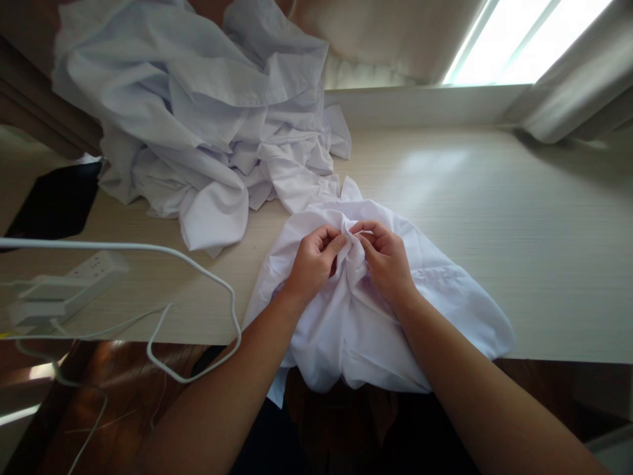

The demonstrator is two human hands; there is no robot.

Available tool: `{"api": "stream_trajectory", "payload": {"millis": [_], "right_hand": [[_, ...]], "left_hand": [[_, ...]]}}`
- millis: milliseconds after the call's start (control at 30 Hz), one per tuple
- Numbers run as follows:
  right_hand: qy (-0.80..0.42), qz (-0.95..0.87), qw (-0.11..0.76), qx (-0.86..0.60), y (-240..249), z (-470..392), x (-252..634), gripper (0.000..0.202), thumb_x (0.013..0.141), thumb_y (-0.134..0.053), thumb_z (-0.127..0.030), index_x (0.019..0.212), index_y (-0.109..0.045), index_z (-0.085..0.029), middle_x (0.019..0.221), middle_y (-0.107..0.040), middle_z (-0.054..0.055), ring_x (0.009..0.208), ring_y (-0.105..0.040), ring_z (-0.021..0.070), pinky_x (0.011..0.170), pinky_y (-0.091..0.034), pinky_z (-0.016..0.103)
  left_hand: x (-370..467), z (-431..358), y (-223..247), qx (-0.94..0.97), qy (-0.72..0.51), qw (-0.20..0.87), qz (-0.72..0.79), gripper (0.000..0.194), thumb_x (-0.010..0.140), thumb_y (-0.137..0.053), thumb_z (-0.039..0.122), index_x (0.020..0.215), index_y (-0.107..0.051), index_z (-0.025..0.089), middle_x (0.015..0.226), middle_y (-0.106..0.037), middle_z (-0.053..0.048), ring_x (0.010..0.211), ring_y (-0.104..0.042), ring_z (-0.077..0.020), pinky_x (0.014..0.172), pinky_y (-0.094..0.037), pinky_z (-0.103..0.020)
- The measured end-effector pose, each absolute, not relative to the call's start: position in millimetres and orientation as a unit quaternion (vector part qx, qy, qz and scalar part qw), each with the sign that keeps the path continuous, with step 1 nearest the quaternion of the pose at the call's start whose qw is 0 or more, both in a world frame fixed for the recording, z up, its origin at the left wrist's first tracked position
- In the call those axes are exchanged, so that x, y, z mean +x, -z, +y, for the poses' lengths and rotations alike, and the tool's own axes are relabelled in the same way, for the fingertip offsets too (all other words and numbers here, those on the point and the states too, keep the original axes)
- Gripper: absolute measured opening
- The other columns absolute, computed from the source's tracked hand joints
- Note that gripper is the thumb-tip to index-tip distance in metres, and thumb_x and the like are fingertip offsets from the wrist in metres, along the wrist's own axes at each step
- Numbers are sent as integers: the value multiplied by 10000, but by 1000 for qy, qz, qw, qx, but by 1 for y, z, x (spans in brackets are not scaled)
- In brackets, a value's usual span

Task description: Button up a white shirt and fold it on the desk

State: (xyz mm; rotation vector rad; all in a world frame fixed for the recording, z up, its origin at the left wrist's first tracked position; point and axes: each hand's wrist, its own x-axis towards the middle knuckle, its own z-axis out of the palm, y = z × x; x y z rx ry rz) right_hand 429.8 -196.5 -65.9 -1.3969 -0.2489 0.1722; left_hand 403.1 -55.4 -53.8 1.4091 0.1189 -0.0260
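Observation:
A white shirt (316,343), bunched and creased, lies across the front edge of the table, with its lower part hanging over. My left hand (319,254) pinches a fold of its cloth between thumb and fingers. Close beside it, my right hand (383,254) pinches the same gathered spot from the other side. The fingertips of both hands nearly meet at a raised ridge of fabric. Whatever small detail may lie between them is hidden by the folds.
A heap of crumpled white garments (198,119) fills the back left of the pale table (519,251). A white power strip (74,287), a looping white cable (198,265) and a black flat object (57,198) are at left. Curtains (578,92) hang by a bright window.

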Motion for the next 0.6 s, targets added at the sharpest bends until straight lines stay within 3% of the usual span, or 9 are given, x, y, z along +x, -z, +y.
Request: {"api": "stream_trajectory", "payload": {"millis": [600], "right_hand": [[-82, -116, 747, -650, 66, -196, 429, 238, 886, -658, -436, 983, -613, -223, 693, -599, -24, 521, -429, 93, 471, -306, 227]], "left_hand": [[404, -56, 56, 647, 17, 760, 58, 293, 842, -702, 433, 780, -563, 183, 513, -423, 72, 374, -330, -42, 364, -210, -206]]}}
